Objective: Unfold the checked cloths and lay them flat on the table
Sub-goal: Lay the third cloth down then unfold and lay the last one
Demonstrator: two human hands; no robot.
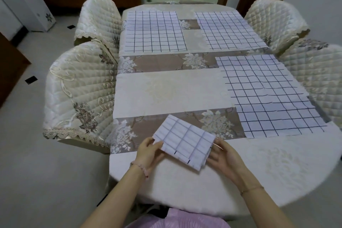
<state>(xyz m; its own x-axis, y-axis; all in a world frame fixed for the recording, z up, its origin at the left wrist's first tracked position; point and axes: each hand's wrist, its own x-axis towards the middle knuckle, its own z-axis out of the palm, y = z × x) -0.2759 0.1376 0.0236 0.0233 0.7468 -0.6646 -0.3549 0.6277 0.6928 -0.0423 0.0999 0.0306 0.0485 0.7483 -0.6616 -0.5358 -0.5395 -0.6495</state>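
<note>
A folded white cloth with dark checks [185, 141] is held just above the near part of the table [166, 89]. My left hand [149, 152] grips its left edge, thumb on top. My right hand [223, 155] holds its right edge, fingers curled under it. Three checked cloths lie spread flat: one at the far left [154, 30], one at the far right [229, 30], and one along the right side [268, 94].
The table wears a cream and brown flowered tablecloth. Quilted cream chairs stand on the left [79, 94], [98, 18] and on the right [273, 22], [318, 79]. Bare tablecloth shows in the middle left and near right. A tiled hallway opens beyond the far end.
</note>
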